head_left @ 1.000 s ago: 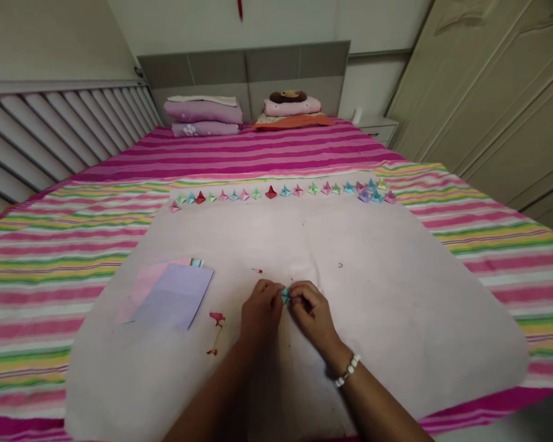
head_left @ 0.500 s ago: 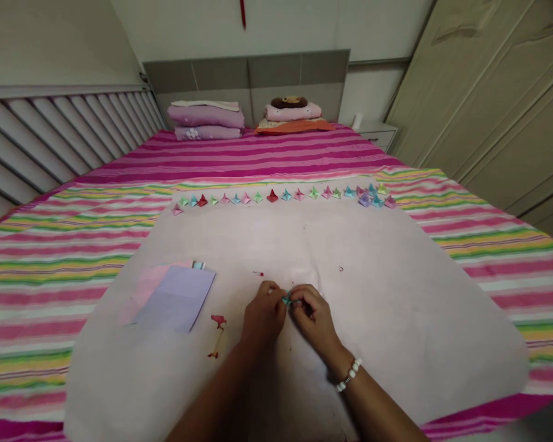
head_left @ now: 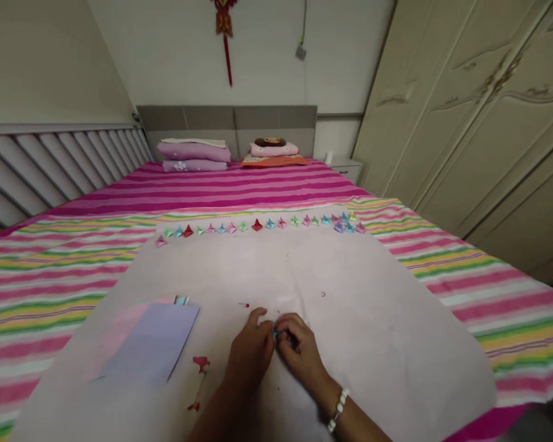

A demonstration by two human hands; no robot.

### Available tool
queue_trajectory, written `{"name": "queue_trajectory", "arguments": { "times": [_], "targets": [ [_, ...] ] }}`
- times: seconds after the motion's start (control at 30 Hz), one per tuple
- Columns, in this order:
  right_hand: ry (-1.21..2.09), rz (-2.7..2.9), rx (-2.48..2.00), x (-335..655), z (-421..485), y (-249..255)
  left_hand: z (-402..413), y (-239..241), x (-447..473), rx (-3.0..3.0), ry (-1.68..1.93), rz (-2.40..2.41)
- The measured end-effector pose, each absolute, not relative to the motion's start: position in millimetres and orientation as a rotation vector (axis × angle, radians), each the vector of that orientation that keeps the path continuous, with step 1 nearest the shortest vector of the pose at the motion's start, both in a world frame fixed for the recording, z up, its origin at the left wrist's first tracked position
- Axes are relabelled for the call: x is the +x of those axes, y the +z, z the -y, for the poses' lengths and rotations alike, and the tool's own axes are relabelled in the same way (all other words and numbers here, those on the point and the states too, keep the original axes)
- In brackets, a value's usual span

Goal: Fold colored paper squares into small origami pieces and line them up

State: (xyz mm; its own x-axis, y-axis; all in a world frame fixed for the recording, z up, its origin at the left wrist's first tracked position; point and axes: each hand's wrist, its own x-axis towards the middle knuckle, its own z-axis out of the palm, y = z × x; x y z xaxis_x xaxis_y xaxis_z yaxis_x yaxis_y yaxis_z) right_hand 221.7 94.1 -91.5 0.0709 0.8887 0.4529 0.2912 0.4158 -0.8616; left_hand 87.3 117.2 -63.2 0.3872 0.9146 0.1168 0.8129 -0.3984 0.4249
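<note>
My left hand [head_left: 249, 350] and my right hand [head_left: 299, 355] meet low on a pale pink sheet [head_left: 373, 331] spread over the bed. Together they pinch a small teal folded paper piece [head_left: 275, 334], mostly hidden between the fingertips. My right wrist wears a white bead bracelet [head_left: 337, 408]. A stack of lilac and pink paper squares [head_left: 154, 344] lies just left of my hands. A row of several small folded paper shapes [head_left: 258, 225] in red, pink, teal and green runs along the sheet's far edge.
The bed carries a striped pink, green and yellow cover [head_left: 50, 270]. Folded bedding [head_left: 193, 156] and a pillow pile [head_left: 271, 153] sit at the headboard. Wardrobe doors [head_left: 479, 116] stand on the right, a slatted panel [head_left: 41, 172] on the left. Red marks [head_left: 200, 365] stain the sheet.
The camera has tilted upward, so hands and bed sit lower in view and more wall shows. Both hands stay together on the small teal piece.
</note>
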Motion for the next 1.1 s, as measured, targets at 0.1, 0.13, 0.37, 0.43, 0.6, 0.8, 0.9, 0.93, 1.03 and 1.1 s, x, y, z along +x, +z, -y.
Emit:
{"name": "queue_trajectory", "arguments": {
  "times": [0.1, 0.13, 0.37, 0.43, 0.6, 0.8, 0.9, 0.93, 1.03, 1.1],
  "targets": [
    [0.610, 1.538, -1.101, 222.8, -91.6, -88.3, -119.5, -66.8, 86.3, 2.334, 0.545, -1.556],
    [0.605, 1.567, -1.111, 223.8, -90.3, -86.4, -120.3, -68.0, 85.6, 2.330, 0.566, -1.562],
    [0.540, 1.846, -1.263, 236.9, -89.4, -69.4, -126.4, -83.0, 80.9, 2.371, 0.679, -1.507],
    [0.547, 1.875, -1.273, 238.5, -91.4, -66.4, -126.5, -88.7, 81.9, 2.362, 0.777, -1.501],
    [0.622, 1.746, -1.277, 243.6, -103.2, -62.5, -125.9, -97.8, 75.6, 2.291, 1.154, -1.451],
    [0.611, 1.347, -1.467, 302.1, -170.8, -50.5, -143.0, -122.0, 42.9, 2.741, 1.348, -1.196],
    [0.515, 1.216, -1.595, 347.8, -217.8, -40.5, -155.5, -138.8, 35.8, 2.889, 1.296, -1.248],
    [0.487, 1.184, -1.641, 361.8, -232.0, -37.3, -158.4, -143.0, 35.7, 2.888, 1.310, -1.321],
    [0.421, 1.116, -1.763, 394.6, -266.6, -29.7, -161.3, -150.6, 40.2, 2.864, 1.364, -1.434],
    [0.374, 1.077, -1.825, 409.0, -283.0, -27.8, -159.0, -153.1, 45.0, 2.788, 1.410, -1.475]
  ]
}}
